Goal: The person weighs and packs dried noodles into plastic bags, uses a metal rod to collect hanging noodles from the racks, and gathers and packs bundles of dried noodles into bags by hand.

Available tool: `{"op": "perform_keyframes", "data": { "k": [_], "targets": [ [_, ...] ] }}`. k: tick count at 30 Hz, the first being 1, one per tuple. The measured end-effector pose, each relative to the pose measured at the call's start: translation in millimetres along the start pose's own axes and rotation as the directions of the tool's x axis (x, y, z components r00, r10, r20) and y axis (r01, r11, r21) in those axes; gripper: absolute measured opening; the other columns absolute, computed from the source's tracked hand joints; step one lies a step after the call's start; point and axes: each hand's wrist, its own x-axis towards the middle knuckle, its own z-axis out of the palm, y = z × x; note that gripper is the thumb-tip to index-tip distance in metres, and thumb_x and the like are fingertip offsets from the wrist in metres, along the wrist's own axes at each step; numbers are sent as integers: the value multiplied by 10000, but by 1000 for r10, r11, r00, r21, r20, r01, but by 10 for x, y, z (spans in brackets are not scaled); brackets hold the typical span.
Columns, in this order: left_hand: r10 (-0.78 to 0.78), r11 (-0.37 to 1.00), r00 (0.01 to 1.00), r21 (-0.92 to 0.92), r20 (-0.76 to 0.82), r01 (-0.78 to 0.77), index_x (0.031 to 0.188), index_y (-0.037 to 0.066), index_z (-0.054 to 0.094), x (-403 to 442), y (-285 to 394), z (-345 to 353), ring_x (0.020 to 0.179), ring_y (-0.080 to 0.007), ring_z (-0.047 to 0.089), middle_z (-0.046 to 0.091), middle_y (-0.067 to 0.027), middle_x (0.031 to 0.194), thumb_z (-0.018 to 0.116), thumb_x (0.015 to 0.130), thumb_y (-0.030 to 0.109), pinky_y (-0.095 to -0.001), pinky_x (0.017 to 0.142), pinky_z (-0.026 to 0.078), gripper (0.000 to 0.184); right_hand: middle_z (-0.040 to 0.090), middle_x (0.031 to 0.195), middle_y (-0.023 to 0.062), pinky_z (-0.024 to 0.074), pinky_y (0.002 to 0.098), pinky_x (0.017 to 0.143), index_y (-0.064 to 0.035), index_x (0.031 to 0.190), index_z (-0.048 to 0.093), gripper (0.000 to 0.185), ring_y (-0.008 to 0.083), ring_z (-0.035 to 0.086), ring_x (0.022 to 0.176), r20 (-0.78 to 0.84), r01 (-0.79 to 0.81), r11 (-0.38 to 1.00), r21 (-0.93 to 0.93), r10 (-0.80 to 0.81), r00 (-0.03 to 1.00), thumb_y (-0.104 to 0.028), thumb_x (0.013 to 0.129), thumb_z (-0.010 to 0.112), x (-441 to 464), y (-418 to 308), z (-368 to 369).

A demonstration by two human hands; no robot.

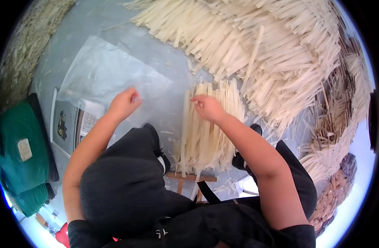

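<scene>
My left hand (125, 102) hangs over a clear plastic sheet (102, 62) spread on the grey floor. Its fingers are curled together, and whatever they may hold is too small to make out. On the right, my right hand (207, 108) is over a bundle of pale flat strips (210, 140) lying between my feet. Thumb and forefinger are pinched at the bundle's upper left part, beside a long strip (185, 132) along its left edge. Whether that strip is between the fingers is unclear.
A large heap of pale strips (239, 45) fills the upper right. At the left are a device with a keypad (88, 120) under the plastic and green wrapped bundles (22, 149). A wooden frame piece (191, 177) lies below the strips. Brown material (332, 196) is at lower right.
</scene>
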Motion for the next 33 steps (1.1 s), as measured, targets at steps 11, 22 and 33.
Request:
{"op": "perform_keyframes", "data": {
  "k": [11,22,33],
  "targets": [
    [130,983,980,109,147,-147,1165,130,597,65,564,346,825,-305,627,610,-112,871,657,825,225,-401,740,504,358,647,1034,177,490,469,863,-67,1016,671,276,382,607,986,-302,-349,892,-288,262,917,-274,944,502,237,1131,-649],
    [205,968,888,-221,412,-121,1146,59,636,58,460,624,721,-158,621,618,-89,922,598,903,127,-308,677,517,255,602,1164,196,486,473,872,-82,1066,644,378,395,595,1012,-183,-380,868,-320,337,924,-372,986,416,220,1102,-814],
    [216,947,892,-309,398,-92,1144,104,650,157,492,531,812,-230,641,653,-119,1038,565,922,144,-335,748,521,242,612,1128,159,484,434,902,-166,1131,677,358,361,604,1027,-199,-239,944,-226,195,960,-428,933,535,248,995,-557]
  ]
}}
